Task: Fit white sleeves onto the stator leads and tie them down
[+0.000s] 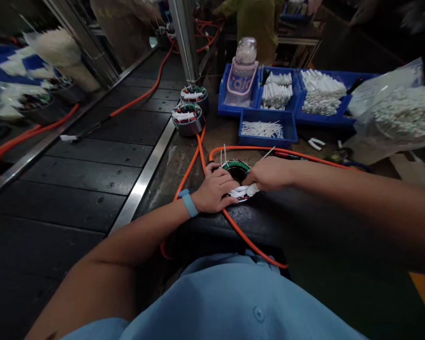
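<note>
A motor stator (236,164), a round ring with a green edge and white sleeved wire bundles (238,191), lies on the bench in front of me. My left hand (216,190) is closed on its left side, fingers over the rim and thumb along the near edge. On the right, my right hand (271,173) bends its fingers down over the ring's inner edge; its fingertips are partly hidden. Below that hand is a small white piece (252,190), perhaps tape or a wrapped finger. Thin white ties (225,153) stick up from the far side.
Two similar stators (187,118) stand by the conveyor's metal rail (141,179). Orange hoses (241,231) run around the work. Blue bins (297,113) hold white sleeves, a small blue tray (267,140) holds ties, and a plastic bag (403,113) lies right. Another person (257,28) is behind.
</note>
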{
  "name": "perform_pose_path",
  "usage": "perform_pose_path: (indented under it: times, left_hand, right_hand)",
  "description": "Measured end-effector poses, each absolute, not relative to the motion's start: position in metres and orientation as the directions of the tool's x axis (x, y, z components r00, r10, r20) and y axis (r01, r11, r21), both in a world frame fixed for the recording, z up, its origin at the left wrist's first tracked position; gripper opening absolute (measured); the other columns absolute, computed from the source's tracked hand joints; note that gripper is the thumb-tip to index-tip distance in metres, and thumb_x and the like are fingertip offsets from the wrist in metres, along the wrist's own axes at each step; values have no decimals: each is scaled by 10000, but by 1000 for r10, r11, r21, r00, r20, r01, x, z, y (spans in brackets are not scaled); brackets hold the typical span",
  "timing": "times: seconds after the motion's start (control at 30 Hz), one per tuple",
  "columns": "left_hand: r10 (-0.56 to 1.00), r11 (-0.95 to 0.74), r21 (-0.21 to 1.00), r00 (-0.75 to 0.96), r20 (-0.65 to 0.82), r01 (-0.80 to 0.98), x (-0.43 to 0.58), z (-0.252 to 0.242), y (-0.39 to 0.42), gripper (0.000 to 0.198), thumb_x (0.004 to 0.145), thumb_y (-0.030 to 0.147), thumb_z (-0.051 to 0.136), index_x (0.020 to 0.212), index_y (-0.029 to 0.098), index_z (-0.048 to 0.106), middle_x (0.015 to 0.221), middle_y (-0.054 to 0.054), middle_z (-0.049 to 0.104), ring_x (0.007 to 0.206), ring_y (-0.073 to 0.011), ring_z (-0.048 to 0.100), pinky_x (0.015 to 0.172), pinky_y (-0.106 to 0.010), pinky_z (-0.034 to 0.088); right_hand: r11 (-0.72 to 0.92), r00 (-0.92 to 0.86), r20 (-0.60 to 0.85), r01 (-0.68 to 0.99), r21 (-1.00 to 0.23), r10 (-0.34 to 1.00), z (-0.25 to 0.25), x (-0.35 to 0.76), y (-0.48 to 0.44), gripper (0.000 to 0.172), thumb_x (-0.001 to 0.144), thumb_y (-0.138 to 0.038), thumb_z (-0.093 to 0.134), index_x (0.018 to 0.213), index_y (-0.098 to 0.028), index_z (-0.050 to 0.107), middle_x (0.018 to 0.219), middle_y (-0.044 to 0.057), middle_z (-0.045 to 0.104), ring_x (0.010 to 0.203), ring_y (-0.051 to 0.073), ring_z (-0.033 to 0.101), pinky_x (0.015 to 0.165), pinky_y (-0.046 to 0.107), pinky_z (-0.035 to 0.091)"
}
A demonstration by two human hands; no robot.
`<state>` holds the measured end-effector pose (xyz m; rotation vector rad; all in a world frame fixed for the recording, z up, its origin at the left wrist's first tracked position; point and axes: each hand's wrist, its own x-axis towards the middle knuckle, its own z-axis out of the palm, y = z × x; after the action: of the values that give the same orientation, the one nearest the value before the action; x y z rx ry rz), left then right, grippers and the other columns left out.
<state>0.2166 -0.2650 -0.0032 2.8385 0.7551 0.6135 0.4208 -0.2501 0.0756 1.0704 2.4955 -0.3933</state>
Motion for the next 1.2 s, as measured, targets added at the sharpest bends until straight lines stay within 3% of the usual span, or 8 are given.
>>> perform_pose_path:
  times: [0.1,0.27,0.43,0.5,0.63,0.8,1.03,1.2]
  left_hand:
    - [515,-857,177,808,285,484,224,14,-277,374,866,496,456,1013,193,619,980,-73,647,1041,-252,502,1039,-494,187]
    - [693,-719,140,690,208,681,243,31,-298,321,896,375,463,1047,135,613,886,-97,635,869,-239,540,861,-404,370]
    - [695,-719,233,687,212,655,246,27,-300,273,894,319,483,1101,204,616,892,-58,642,868,-218,529,854,-389,373]
    - [688,-726,258,688,231,638,245,25,-299,251,892,311,486,1070,209,631,891,-49,644,863,-208,530,866,-391,369]
    - [692,-722,228,686,226,653,245,26,-300,270,902,302,456,1086,184,614,918,-65,636,875,-209,525,913,-407,352]
    - [707,-707,185,692,145,683,249,34,-301,357,844,429,541,1088,176,599,965,-83,624,910,-242,515,898,-426,352]
    - [764,-641,312,623,169,701,255,24,-298,277,760,386,673,973,211,642,873,-33,637,875,-218,508,861,-386,337]
    - [746,-652,376,645,163,659,251,23,-294,249,779,385,646,947,202,648,852,-32,634,862,-209,504,864,-372,326]
  right_hand:
    - [679,-626,-469,730,-71,624,76,418,-252,264,711,-149,557,836,-311,723,669,-1,665,578,146,578,491,233,250]
    - [643,-603,-355,766,-7,714,78,423,-271,226,731,-184,549,856,-240,729,732,65,695,659,207,634,514,245,329]
    - [487,-444,202,783,-386,873,51,475,-286,293,838,-282,495,1072,-221,660,999,56,688,882,207,636,751,293,466]
    - [472,-348,342,778,-414,873,30,495,-288,316,834,-223,472,1107,-191,628,1068,77,660,955,209,612,837,326,463]
    - [617,-542,294,698,-364,787,-6,504,-289,341,824,-155,459,1137,-180,592,1114,98,630,1035,210,572,904,363,447]
    - [764,-606,465,516,-387,645,-17,488,-280,247,883,-179,430,1032,-204,624,1025,83,639,949,163,582,825,303,472]
    - [847,-675,512,427,-317,531,-20,494,-272,288,860,-85,375,999,-168,614,1070,97,613,967,157,571,815,284,479]
    - [853,-707,478,456,-255,521,-19,495,-272,267,925,-214,391,1027,-186,636,1038,84,647,916,173,600,782,300,489]
